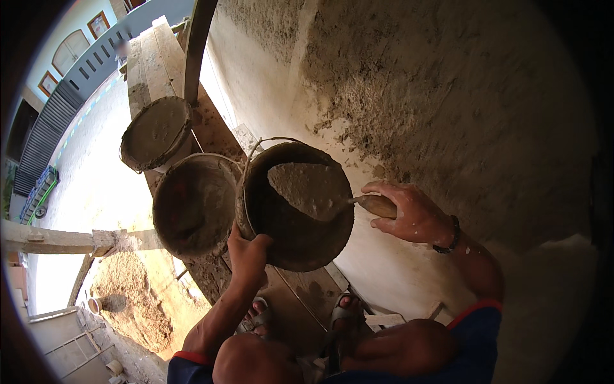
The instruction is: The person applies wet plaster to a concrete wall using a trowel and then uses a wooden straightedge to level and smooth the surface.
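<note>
Scooping mortar (pixel 306 189) seems in hand: the left hand (pixel 248 257) has fingers curled on the central bucket's (pixel 299 251) rim at seven o'clock, the right hand's (pixel 416 214) fingers wrap the trowel (pixel 377 205) at three, and lifting would call for keeping it level.

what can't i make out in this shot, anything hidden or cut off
All in the head view:
- blade of the trowel: outline lost in mortar
- bottom of the held bucket: hidden by mortar and shadow
- right sleeve: cut off by the lower edge
- far right of the wall: lost in the dark fisheye rim
</note>
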Action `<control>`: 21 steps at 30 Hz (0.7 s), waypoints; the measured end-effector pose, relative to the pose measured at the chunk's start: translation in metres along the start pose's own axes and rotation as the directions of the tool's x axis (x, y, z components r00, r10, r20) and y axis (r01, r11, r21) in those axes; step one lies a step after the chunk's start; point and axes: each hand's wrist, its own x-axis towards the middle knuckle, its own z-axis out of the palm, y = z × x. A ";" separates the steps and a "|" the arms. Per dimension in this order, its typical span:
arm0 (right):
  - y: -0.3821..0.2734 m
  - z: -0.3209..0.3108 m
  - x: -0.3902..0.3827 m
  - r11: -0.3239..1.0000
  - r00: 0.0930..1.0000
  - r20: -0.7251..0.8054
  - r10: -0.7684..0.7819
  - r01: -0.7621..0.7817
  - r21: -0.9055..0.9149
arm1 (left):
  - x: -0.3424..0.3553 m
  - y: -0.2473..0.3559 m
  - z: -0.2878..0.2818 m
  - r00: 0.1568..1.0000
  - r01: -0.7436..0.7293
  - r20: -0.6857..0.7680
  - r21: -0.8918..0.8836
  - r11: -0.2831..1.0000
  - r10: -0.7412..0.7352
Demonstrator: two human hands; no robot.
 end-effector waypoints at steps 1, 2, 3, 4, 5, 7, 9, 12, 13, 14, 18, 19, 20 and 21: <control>-0.013 -0.019 0.005 0.995 0.994 0.054 0.091 -0.088 -0.057 | 0.000 -0.001 -0.001 1.000 0.008 -0.018 0.014 1.000 -0.008; -0.018 -0.030 0.013 0.996 0.996 0.056 0.075 -0.072 -0.048 | -0.001 -0.001 -0.005 0.999 0.014 -0.050 0.035 0.999 -0.012; -0.020 -0.039 0.020 0.995 0.991 0.094 0.097 -0.097 -0.007 | -0.001 -0.003 -0.009 0.998 0.011 -0.058 0.036 0.999 -0.009; -0.020 -0.050 0.025 0.991 0.984 0.124 0.125 -0.129 0.022 | -0.002 -0.002 -0.009 0.999 0.006 -0.045 0.047 0.999 -0.004; -0.016 -0.057 0.031 0.998 0.990 0.122 0.064 -0.066 0.015 | -0.002 -0.001 -0.010 0.999 0.001 -0.035 0.058 0.998 0.001; 0.012 -0.057 0.053 0.951 0.971 0.171 0.167 -0.205 0.230 | -0.003 0.001 -0.009 0.999 -0.011 -0.038 0.050 0.999 0.013; 0.041 -0.073 0.071 0.889 0.932 0.083 0.354 -0.363 0.278 | -0.004 -0.003 -0.004 1.000 0.006 -0.016 0.025 1.000 -0.006; 0.088 -0.126 0.077 0.953 0.830 -0.552 0.080 -0.227 -0.203 | -0.001 -0.011 -0.004 0.999 0.023 0.046 0.056 0.998 -0.026; 0.073 -0.135 0.077 0.946 0.805 -0.569 0.169 -0.294 -0.134 | -0.001 -0.013 -0.009 0.999 0.017 0.030 0.047 0.999 -0.018; 0.046 -0.149 0.067 0.936 0.770 -0.588 0.247 -0.346 -0.059 | -0.008 -0.009 -0.014 1.000 -0.011 0.012 0.044 0.999 0.011; -0.003 -0.116 0.031 0.938 0.858 -0.423 0.292 -0.342 -0.047 | -0.004 -0.005 -0.012 0.999 0.040 0.018 0.146 0.988 -0.043; 0.013 -0.092 0.025 0.966 0.925 -0.312 0.217 -0.250 -0.070 | -0.004 -0.006 -0.013 0.999 0.006 0.031 0.128 0.992 -0.010; 0.020 -0.073 0.017 0.972 0.970 -0.227 0.086 -0.132 -0.193 | -0.002 -0.006 -0.011 0.998 -0.023 0.065 0.099 0.995 0.017; 0.019 -0.062 0.004 0.950 0.990 -0.136 -0.027 -0.017 -0.312 | -0.001 -0.001 -0.002 0.996 -0.014 0.085 0.097 0.995 0.006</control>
